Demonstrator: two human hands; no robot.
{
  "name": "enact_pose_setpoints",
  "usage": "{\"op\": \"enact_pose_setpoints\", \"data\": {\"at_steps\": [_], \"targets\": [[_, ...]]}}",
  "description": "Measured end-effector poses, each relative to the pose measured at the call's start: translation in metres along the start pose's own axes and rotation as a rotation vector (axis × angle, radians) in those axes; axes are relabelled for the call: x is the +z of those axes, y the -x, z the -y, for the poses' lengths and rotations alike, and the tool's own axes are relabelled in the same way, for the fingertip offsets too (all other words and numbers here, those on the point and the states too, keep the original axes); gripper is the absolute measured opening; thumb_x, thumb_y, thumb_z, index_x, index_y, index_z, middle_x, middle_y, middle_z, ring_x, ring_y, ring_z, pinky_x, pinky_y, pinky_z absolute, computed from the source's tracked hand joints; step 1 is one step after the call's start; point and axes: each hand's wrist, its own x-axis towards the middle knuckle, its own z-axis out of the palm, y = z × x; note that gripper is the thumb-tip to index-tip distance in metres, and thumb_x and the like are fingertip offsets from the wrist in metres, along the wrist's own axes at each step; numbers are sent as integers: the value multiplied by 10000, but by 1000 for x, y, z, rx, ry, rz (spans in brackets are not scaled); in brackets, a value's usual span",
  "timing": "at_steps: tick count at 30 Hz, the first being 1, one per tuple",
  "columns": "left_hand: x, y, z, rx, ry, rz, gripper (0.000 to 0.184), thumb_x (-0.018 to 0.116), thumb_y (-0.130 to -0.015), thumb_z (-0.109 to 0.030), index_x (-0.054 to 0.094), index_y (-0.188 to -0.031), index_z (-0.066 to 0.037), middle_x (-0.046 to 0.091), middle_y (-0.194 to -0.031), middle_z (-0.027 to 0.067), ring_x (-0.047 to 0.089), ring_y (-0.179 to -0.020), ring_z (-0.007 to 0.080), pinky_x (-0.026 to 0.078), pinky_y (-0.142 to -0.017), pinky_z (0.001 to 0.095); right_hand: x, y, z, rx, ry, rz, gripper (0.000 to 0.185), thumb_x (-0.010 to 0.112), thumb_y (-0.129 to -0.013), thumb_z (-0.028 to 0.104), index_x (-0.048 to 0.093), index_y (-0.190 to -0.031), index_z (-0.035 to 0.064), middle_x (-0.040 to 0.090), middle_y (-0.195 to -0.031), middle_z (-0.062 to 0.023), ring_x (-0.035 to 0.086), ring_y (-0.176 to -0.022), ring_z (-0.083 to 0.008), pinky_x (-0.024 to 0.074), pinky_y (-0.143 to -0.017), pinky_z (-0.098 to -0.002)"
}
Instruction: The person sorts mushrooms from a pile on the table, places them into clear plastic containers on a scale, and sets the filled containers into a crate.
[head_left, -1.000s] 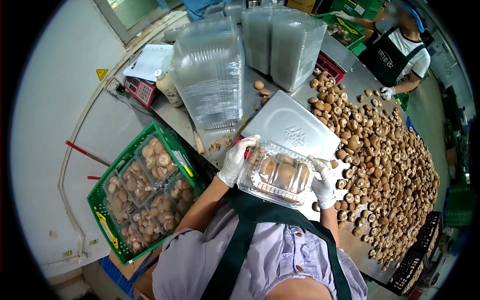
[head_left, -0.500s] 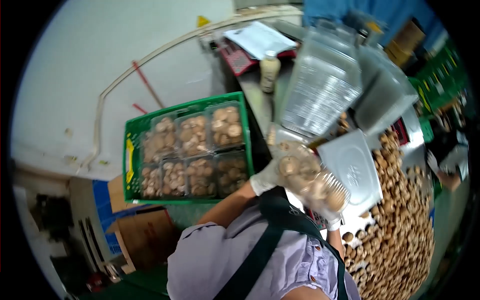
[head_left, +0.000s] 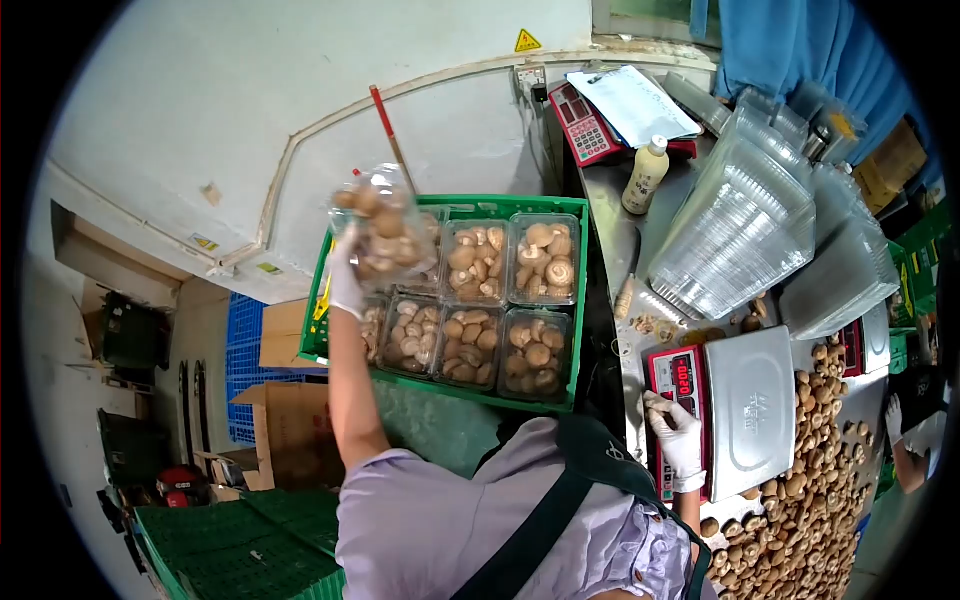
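My left hand (head_left: 346,275), in a white glove, grips a clear plastic box of mushrooms (head_left: 385,225), held tilted above the left end of the green crate (head_left: 455,393). Inside the crate, several lidded clear boxes of mushrooms (head_left: 540,258) stand in two rows. Over the red keypad side of a weighing scale (head_left: 750,410) rests my gloved right hand (head_left: 678,440). Its fingers are curled together, with a small tan bit at their tips that I cannot make out. The scale's metal plate is bare and its display shows red digits.
Loose mushrooms (head_left: 790,530) cover the table right of the scale. Stacked clear plastic boxes (head_left: 745,215), a bottle (head_left: 646,175) and a clipboard (head_left: 635,105) lie farther back. Cardboard boxes (head_left: 290,435) stand at lower left. Another person's gloved hand (head_left: 894,418) shows at far right.
The mushroom box has moved left from in front of the scale to over the crate, in my left hand. My right hand has left the box. The view has shifted left.
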Motion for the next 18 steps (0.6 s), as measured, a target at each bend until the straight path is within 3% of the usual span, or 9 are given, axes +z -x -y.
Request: {"op": "enact_pose_setpoints", "data": {"at_steps": [3,5,7,9,10,14,16,17,18], "targets": [[-81,-65,-14,-100,8,-34,294,656,-845,-314,638,-954,-42,634,-823,48,610,-663,136,506,-571,240,-7,8,-2,100,-51,-37,107,621,-856,4,645,-945,-49,678,-1031,-137,626,-900,-118,498,-815,-238],[-87,-72,-29,-242,-144,-119,271,699,-809,-265,648,-913,-20,632,-765,63,606,-658,162,509,-593,275,-10,10,-9,146,-56,-57,119,620,-854,0,645,-959,-50,679,-1027,-133,626,-917,-128,495,-824,-239],[-87,-90,-17,-135,-451,-257,344,731,-776,-251,647,-970,21,653,-795,87,605,-671,192,512,-634,314,-12,13,-12,159,-4,-90,118,621,-854,1,645,-957,-51,680,-1023,-134,628,-923,-135,495,-825,-241],[-100,-108,21,-71,-839,-220,383,728,-751,-218,654,-1047,13,659,-1009,141,623,-853,241,502,-775,341,-12,17,-11,161,-22,-107,115,622,-855,4,645,-955,-48,680,-1021,-136,629,-929,-138,497,-822,-245],[-101,-111,33,-74,-839,-214,383,728,-751,-218,654,-1047,13,659,-1009,141,623,-853,241,502,-775,341,-13,19,-10,155,-42,-124,113,623,-855,6,646,-953,-46,680,-1018,-139,630,-934,-141,499,-819,-249],[-67,-120,75,362,-1364,-316,371,708,-751,-209,658,-1060,-10,626,-1115,155,595,-989,266,470,-865,340,-17,28,-20,118,-31,-196,97,621,-865,18,648,-939,-38,675,-1029,-147,635,-900,-136,505,-791,-254],[-43,-123,96,615,-1603,-342,366,699,-751,-204,659,-1066,-22,609,-1168,163,581,-1057,278,455,-910,340,-19,34,-8,205,-114,-227,99,615,-875,42,648,-918,-41,676,-1031,-137,637,-907,-144,502,-796,-257],[-27,-130,102,568,-1323,-286,327,655,-775,-160,651,-1079,-38,556,-1256,163,512,-1178,291,394,-998,339,-23,38,2,272,-163,-251,103,610,-878,47,648,-915,-42,678,-1029,-134,638,-917,-148,501,-804,-261],[11,-116,102,639,-998,-216,275,625,-810,-115,644,-1068,-20,572,-1239,157,540,-1141,282,397,-995,347,-27,42,-15,107,-9,-248,113,597,-882,50,644,-924,-44,677,-1036,-132,637,-926,-154,493,-826,-264]]}}
